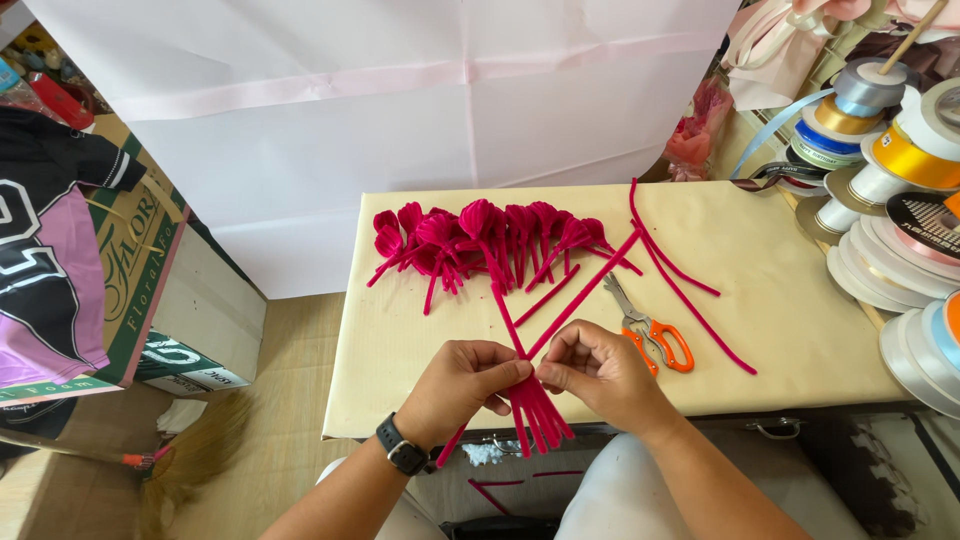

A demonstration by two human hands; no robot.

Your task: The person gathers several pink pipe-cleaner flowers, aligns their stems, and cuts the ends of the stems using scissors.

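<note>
We are pinching a bundle of magenta stems [532, 405] at the tabletop [790, 330] edge, left hand [462, 385] and right hand [595, 372] both closed around it. Finished flowers [480, 235] are lying behind; loose stems [690, 300] and scissors [650, 335] are waiting.

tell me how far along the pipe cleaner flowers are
Done: a pile of finished magenta flowers lies on the table. In hand: the left hand and right hand pinch a bundle of stems together. Left: a few loose straight pipe cleaners beside the orange scissors look unshaped.
</note>
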